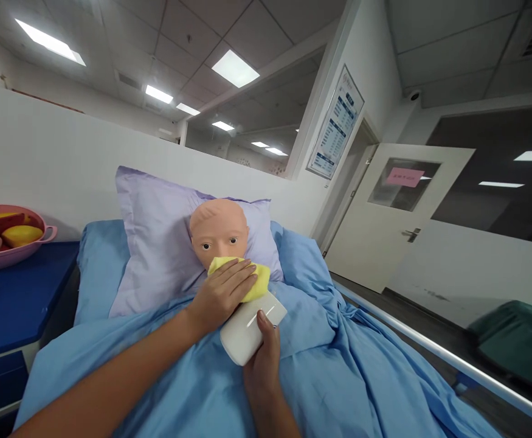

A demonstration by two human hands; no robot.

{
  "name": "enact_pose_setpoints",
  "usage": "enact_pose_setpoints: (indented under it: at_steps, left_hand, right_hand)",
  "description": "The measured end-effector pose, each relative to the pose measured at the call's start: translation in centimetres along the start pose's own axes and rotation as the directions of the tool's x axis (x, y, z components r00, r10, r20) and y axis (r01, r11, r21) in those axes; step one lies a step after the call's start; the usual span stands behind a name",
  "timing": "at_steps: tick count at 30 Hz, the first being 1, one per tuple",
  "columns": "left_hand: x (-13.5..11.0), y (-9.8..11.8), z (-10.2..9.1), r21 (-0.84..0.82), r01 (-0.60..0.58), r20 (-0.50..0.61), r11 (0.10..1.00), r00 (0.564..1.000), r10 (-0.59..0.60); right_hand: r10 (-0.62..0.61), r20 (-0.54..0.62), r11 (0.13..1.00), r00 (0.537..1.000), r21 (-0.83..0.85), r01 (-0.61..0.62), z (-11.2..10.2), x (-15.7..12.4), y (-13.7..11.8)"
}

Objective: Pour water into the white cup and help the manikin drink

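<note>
A mannequin head [219, 228] lies face up on the lilac pillow [156, 237], its eyes and nose showing. My left hand [224, 289] presses a folded yellow cloth [261, 283] over its mouth and chin, with the fingers laid across the cloth. Just below, my right hand [266, 359] is wrapped round a glossy white cup [245, 333], thumb on top. The cup is tilted, and its upper end is close to the cloth. Whether it touches the cloth, and what is in it, I cannot tell.
Blue bedding [338, 371] covers the mattress. A metal bed rail [430, 337] runs along the right side. On the left, a blue bedside cabinet [14, 304] bears a pink basin [14, 255] of fruit. An open door [397, 213] stands beyond the bed.
</note>
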State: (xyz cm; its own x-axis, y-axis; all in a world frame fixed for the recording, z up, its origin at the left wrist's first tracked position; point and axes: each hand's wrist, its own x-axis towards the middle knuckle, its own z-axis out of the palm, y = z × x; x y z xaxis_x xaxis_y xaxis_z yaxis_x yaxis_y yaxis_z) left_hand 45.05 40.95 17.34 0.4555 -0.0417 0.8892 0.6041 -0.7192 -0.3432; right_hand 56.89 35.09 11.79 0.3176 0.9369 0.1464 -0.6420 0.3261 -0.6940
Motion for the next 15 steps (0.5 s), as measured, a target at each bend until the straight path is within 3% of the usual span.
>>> enact_pose_setpoints:
  at_steps: [3,6,10,15]
  left_hand:
    - [-0.6,0.2,1.7,0.092,-0.013,0.068,0.996,0.998,0.007]
    - [-2.1,0.8,2.1,0.073,0.028,0.095,0.997,0.995,-0.035]
    - [-3.2,1.5,1.0,-0.116,0.182,0.139,0.976,0.976,-0.166]
    - [-4.1,1.8,-0.1,-0.377,0.386,0.23,0.842,0.92,-0.318]
  right_hand:
    - [0.012,-0.081,1.0,0.997,-0.008,-0.013,-0.2,0.1,0.0]
    - [-0.012,-0.035,1.0,0.999,-0.014,0.012,-0.1,-0.1,-0.1]
    - [-0.023,0.071,0.999,0.997,-0.046,0.026,0.1,-0.6,-0.5]
    - [-0.027,0.182,0.983,0.983,-0.172,0.059,-0.3,-0.8,-0.5]
